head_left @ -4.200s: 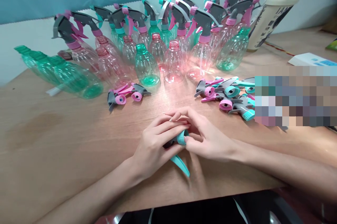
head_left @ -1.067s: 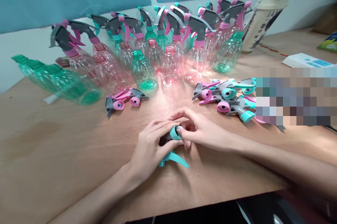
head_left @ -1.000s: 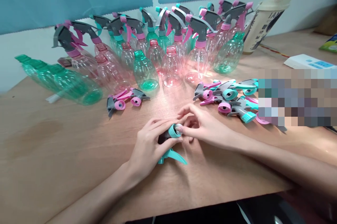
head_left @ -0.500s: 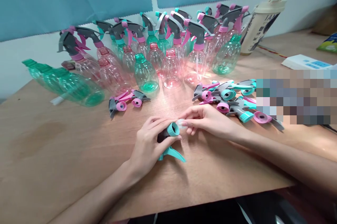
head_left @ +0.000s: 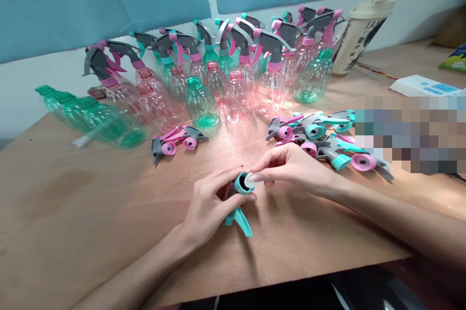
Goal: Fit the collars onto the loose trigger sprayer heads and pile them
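Note:
My left hand (head_left: pixel 214 201) is closed around a grey and turquoise trigger spray head (head_left: pixel 238 220). Its round turquoise collar (head_left: pixel 240 185) faces to the right and up, showing a dark hollow inside. Between thumb and fingers of my right hand (head_left: pixel 291 169) is a small white disc (head_left: pixel 250 180), tilted at the mouth of the collar. Whether the disc touches the inside of the collar I cannot tell. The turquoise trigger points down toward the table, below my left thumb.
Several loose spray heads (head_left: pixel 308 149) lie piled at right, with a few pink ones (head_left: pixel 169 148) at left. Clear pink and green bottles (head_left: pixel 203 106) stand behind, many with spray heads. Green bottles (head_left: pixel 94 116) lie at far left. A cream tumbler (head_left: pixel 364 33) stands at back right.
The white disc has moved from beside the collar to its mouth. My left hand has shifted slightly right and turned the spray head, so the collar opening shows more.

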A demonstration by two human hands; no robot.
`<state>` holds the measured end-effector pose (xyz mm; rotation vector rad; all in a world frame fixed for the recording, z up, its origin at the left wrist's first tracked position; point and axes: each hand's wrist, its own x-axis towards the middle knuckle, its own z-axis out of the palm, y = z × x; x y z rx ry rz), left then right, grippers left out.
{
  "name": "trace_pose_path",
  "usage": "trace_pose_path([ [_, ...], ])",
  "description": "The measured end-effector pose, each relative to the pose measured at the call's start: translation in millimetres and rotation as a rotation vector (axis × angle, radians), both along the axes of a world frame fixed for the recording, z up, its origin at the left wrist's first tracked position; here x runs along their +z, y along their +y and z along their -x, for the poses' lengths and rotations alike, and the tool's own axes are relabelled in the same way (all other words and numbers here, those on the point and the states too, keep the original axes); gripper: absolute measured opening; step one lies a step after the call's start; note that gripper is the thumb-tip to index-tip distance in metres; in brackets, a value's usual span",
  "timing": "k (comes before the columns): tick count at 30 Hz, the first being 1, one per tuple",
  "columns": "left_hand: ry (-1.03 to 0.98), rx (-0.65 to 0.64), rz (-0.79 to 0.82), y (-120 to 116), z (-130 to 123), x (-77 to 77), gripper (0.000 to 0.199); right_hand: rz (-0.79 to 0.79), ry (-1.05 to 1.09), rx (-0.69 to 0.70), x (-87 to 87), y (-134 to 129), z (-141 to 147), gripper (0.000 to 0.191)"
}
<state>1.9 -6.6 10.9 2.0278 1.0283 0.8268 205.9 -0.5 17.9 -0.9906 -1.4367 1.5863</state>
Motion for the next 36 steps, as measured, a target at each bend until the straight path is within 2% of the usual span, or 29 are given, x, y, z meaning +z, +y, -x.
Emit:
trace_pose_path([
  [4, -0.013, -0.012, -0.034, -2, -2, 1.6, 0.031, -0.084, -0.049, -0.061, -0.9, -4, 4, 0.011],
  [9, -0.017, -0.059, -0.056, -3, -2, 1.5, 0.033, -0.224, -0.138, -0.06, -4.3, -7, 7, 0.014],
  [11, -0.02, -0.066, -0.057, -3, -1, 0.5, 0.033, -0.36, -0.232, -0.089, -6.1, -7, 6, 0.013],
  [14, -0.018, -0.056, -0.049, -2, 0, -0.7, 0.031, -0.695, -0.391, -0.134, -7.8, -7, 4, 0.013],
  [17, -0.004, -0.03, -0.044, -2, 0, -0.8, 0.03, -0.944, -0.445, -0.139, -7.9, -7, 2, 0.017],
  [20, 0.004, -0.022, -0.068, -2, 0, 0.0, 0.033, -0.948, -0.438, -0.138, -5.8, -7, 0, 0.018],
  [25, 0.022, -0.03, -0.074, -2, 1, 0.2, 0.033, -0.784, -0.365, -0.171, 6.0, -5, -6, 0.011],
  [31, -0.003, -0.078, -0.102, -2, 4, -0.4, 0.033, -0.776, -0.466, 0.058, 27.4, -7, -8, 0.019],
  [36, -0.008, -0.095, -0.111, -3, 4, 0.3, 0.031, -0.84, -0.642, 0.074, 35.0, -14, -3, 0.037],
])
